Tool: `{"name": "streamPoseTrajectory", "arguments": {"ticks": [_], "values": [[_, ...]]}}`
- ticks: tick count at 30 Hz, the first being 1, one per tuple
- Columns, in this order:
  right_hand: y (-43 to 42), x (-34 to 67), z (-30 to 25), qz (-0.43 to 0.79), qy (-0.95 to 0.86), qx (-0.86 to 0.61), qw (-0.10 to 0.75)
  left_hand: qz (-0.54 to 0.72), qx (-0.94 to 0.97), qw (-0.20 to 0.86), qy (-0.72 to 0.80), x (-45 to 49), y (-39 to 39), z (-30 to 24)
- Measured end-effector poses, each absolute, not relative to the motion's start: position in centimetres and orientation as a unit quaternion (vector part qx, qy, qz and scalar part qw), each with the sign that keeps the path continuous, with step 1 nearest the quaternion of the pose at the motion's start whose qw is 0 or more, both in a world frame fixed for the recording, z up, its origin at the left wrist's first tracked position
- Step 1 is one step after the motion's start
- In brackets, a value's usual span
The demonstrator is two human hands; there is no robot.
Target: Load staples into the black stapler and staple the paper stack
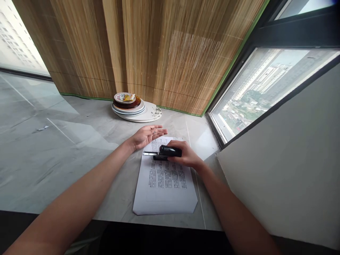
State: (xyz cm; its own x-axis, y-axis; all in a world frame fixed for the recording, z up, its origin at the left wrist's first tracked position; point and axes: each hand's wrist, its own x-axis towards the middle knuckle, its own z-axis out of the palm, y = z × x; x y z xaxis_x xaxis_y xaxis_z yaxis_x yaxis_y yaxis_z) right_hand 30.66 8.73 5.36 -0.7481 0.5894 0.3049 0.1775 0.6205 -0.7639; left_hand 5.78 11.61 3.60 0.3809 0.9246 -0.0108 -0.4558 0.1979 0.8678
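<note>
A black stapler point(170, 151) is gripped in my right hand point(185, 153), its top arm raised and its metal magazine pointing left. It hangs above, or rests on, a stack of printed paper point(167, 198); which of the two I cannot tell. Dense columns of text cover the top sheet, and its near corners look cut or folded. My left hand point(147, 136) lies by the paper's upper left edge, palm turned up and fingers stretched out, with nothing in it.
Several plates point(130, 110) are stacked at the back, with a small yellow packet point(129, 98) on top. A bamboo blind point(148, 46) hangs behind them. On the right are a window point(249, 95) and a white wall point(292, 152). A small scrap point(42, 128) lies left on the grey tiled surface point(79, 152).
</note>
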Motion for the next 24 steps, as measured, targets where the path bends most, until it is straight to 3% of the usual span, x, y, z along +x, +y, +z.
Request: {"name": "streamPoseTrajectory", "arguments": {"ticks": [3,9,14,24], "values": [[8.6,30.4,5.3,0.361,-0.879,-0.192,0.245,0.448,0.460,0.712,0.285,6.0,11.4,3.5],[8.3,30.6,5.8,0.268,-0.844,-0.263,0.382,0.379,0.556,0.689,0.270,6.5,10.6,4.1],[8.5,30.3,5.4,0.279,-0.879,-0.215,0.321,0.368,0.605,0.663,0.243,6.3,10.1,4.7],[8.6,30.2,5.6,0.363,-0.847,-0.197,0.336,0.370,0.613,0.663,0.221,6.3,10.1,4.6]]}}
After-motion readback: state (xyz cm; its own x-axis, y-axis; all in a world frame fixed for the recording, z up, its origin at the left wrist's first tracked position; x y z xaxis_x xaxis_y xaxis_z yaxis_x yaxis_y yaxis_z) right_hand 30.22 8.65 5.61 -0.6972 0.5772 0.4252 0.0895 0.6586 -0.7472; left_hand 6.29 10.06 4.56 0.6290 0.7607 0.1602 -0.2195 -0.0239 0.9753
